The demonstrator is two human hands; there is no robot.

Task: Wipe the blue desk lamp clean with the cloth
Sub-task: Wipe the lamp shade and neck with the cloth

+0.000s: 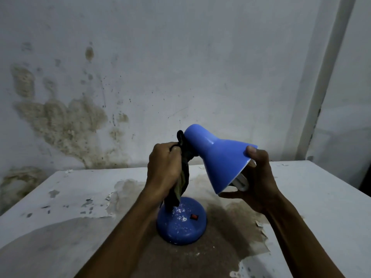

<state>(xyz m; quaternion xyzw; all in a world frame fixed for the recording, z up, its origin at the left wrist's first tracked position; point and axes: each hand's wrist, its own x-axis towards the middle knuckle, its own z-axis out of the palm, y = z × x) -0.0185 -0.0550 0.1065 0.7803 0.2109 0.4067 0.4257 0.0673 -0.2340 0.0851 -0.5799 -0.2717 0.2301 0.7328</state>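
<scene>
The blue desk lamp (181, 221) stands at lower centre on the table (321, 197). Your left hand (163, 169) grips the soft cloth (181, 189) around the neck; your right hand (259, 181) pinches the shade (216, 159) rim. The neck likely flexes: steady the shade, avoiding the fragile bulb (242, 182).

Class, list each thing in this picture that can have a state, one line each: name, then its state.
lamp shade: tilted down to the right, rim held.
bulb: fitted in the shade, unlit.
lamp base: standing on the table, speckled white.
red switch: position cannot be told.
cloth: bunched, wrapped round the lamp's neck.
left hand: grips the cloth.
right hand: holds the shade's rim.
table: paint peeling.
</scene>
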